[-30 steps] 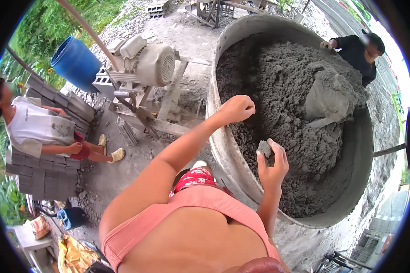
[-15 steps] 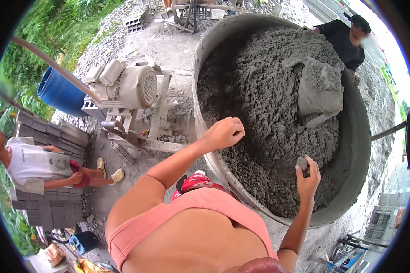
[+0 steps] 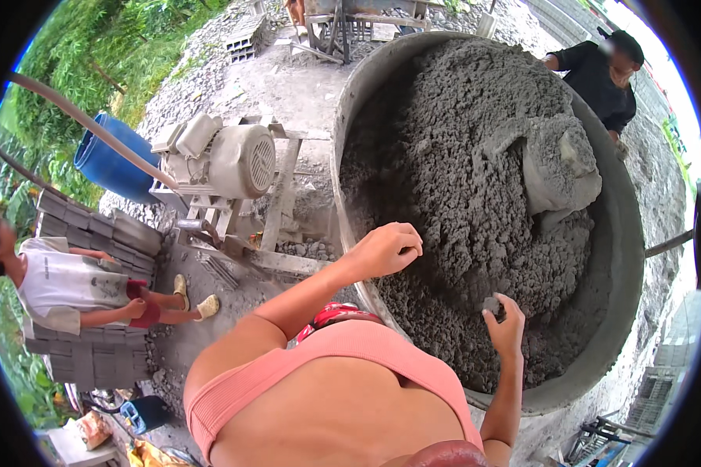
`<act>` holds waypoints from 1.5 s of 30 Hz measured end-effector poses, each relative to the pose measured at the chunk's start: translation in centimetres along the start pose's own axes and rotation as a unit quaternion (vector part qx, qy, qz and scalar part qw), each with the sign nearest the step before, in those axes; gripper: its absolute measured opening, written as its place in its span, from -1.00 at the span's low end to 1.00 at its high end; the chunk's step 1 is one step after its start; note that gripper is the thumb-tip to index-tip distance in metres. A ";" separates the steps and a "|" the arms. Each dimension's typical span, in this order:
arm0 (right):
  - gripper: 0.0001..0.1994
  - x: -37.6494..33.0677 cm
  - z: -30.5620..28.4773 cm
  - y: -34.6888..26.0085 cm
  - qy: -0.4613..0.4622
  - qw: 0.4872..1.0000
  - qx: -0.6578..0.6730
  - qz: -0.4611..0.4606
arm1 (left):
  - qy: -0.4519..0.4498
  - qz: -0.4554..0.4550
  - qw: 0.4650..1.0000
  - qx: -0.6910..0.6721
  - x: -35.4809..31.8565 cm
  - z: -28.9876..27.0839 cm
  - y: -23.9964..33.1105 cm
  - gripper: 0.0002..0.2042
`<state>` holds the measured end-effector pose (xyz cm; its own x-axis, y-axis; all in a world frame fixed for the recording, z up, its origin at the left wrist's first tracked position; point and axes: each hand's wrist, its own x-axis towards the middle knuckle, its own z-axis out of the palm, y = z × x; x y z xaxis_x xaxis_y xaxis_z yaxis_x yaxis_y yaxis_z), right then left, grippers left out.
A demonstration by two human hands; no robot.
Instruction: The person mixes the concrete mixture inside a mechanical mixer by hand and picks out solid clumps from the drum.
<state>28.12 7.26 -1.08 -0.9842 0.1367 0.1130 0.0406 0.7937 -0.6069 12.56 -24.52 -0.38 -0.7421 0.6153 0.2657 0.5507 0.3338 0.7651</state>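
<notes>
A wide round mixing drum (image 3: 349, 124) in front of me holds a thick, crumbly grey cement mix (image 3: 459, 163). My left hand (image 3: 389, 249) hovers over the drum's near left rim, its fingers curled closed; whatever may be inside them is hidden. Over the mix at the near side, my right hand (image 3: 508, 323) pinches a small grey lump (image 3: 491, 304) between thumb and fingers. A large mix-coated hub (image 3: 561, 167) rises from the drum, right of its middle.
A dusty motor (image 3: 241, 161) on a frame stands left of the drum, beside a blue barrel (image 3: 117, 159). One person (image 3: 74, 284) stands at the left by stacked blocks (image 3: 93, 362). Another person in black (image 3: 600, 82) touches the far right rim. A rod (image 3: 668, 244) juts from the drum's right side.
The whole view has shifted a little, with the drum now lower and further right. My right hand, still pinching the lump, has come slightly nearer and left. My left hand stays curled.
</notes>
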 end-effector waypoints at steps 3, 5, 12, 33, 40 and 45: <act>-0.61 0.2 0.8 -0.7 -0.015 0.999 0.025 -0.014 | -0.008 -0.002 1.000 -0.003 0.1 -0.1 -0.1 -0.88; -0.61 0.5 1.0 -1.4 -0.020 0.999 0.021 -0.021 | -0.014 -0.005 1.000 -0.003 0.0 -0.2 -0.2 -0.88; -0.61 1.0 1.0 -0.1 0.000 1.000 0.016 -0.016 | -0.003 0.010 1.000 0.017 -0.1 -0.3 -0.3 -0.89; -0.59 1.1 1.4 -3.9 0.061 0.990 -0.077 -0.104 | 0.142 0.045 0.987 0.067 -0.6 -0.8 -1.2 -0.91; -0.59 0.4 1.5 -7.2 0.074 0.984 -0.084 -0.138 | 0.141 0.049 0.986 0.071 -1.1 -0.9 -1.6 -0.80; -0.60 0.0 2.2 -11.4 0.099 0.973 -0.081 -0.190 | 0.194 0.095 0.966 0.141 -1.5 -1.1 -1.8 -0.64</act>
<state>27.28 -3.09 4.10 -0.8817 -0.0868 0.4638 -0.2777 0.8902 -0.3612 12.22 -26.81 -1.52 -0.6743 0.3897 0.6272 0.7330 0.4563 0.5045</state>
